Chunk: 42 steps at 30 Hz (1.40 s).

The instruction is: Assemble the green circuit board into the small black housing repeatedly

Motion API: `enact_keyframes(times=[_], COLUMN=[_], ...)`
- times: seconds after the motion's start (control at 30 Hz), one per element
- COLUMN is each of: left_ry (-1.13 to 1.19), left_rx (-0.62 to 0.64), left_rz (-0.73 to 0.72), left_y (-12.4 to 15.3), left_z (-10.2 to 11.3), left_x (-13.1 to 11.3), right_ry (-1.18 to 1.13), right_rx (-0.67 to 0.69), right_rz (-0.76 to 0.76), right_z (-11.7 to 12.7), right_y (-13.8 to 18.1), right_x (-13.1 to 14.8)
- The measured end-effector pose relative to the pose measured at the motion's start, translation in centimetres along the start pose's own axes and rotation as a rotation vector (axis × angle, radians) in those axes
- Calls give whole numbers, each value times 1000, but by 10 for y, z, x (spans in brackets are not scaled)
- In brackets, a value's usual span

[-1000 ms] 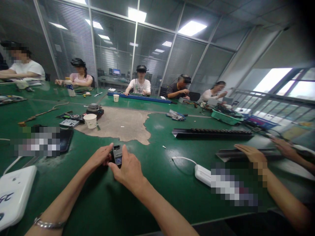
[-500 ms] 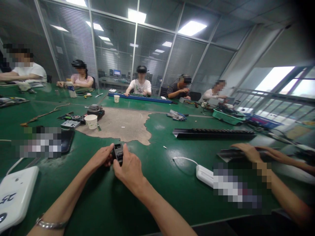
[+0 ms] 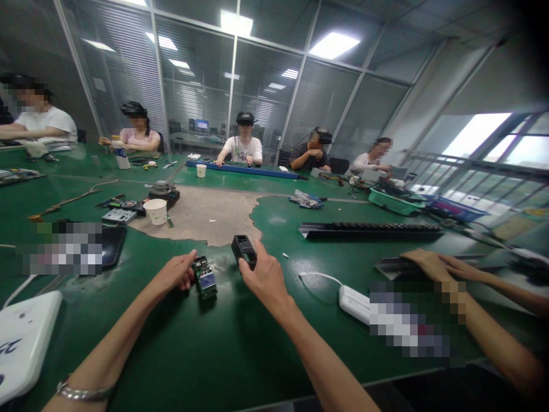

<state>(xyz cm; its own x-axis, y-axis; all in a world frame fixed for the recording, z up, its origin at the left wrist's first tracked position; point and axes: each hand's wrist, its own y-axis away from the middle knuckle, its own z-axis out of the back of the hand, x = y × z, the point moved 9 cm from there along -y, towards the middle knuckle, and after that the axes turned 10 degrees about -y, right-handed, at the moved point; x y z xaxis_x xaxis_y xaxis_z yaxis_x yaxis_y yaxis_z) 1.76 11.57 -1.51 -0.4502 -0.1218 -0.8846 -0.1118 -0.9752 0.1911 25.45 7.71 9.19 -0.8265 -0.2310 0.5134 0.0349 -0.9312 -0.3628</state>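
My left hand (image 3: pixel 179 271) is closed at the left edge of a small circuit board (image 3: pixel 206 282) with a bluish display on its face and green edges, gripping it above the green table (image 3: pixel 240 355). To the right and slightly higher, my right hand (image 3: pixel 269 276) holds a black plastic housing (image 3: pixel 242 248) between thumb and fingers. Square openings show in the housing's upper face. Board and housing are apart, with a gap of table between them. The fingertips behind each part are hidden.
A paper cup (image 3: pixel 156 212) and metal parts (image 3: pixel 119 215) stand on a worn brown patch (image 3: pixel 206 200) ahead. A black slotted rail (image 3: pixel 373 231) lies to the right. A co-worker's hands (image 3: pixel 429 266) rest on another rail. White power banks (image 3: pixel 354 303) lie on the right and left.
The black housing has come away from the circuit board, which now shows its display. My right hand has moved right with the housing; my left hand stays nearly in place with the board.
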Motion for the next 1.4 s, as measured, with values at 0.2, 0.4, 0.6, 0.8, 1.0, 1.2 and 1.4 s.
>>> enact_keyframes(times=[0.2,0.4,0.6,0.8,1.0,1.2,1.4], left_ry=[-6,-17,-23,-18,-40,22,105], left_rx=[-14,-19,-22,-10,-15,-2,-19], left_rz=[7,35,37,16,24,-10,-7], left_y=[1,2,1,0,-2,1,1], left_z=[0,0,1,-1,0,0,1], left_x=[-2,-1,1,0,2,-2,2], right_ry=[95,43,-11,16,-229,-345,-267], right_rx=[25,-12,-88,-15,-38,26,90], right_rz=[-84,-37,59,-47,30,128,159], right_z=[-4,-9,-4,-13,-4,-22,-46], right_y=[19,33,37,35,28,28,32], right_x=[-44,-51,-46,-58,-14,44,70])
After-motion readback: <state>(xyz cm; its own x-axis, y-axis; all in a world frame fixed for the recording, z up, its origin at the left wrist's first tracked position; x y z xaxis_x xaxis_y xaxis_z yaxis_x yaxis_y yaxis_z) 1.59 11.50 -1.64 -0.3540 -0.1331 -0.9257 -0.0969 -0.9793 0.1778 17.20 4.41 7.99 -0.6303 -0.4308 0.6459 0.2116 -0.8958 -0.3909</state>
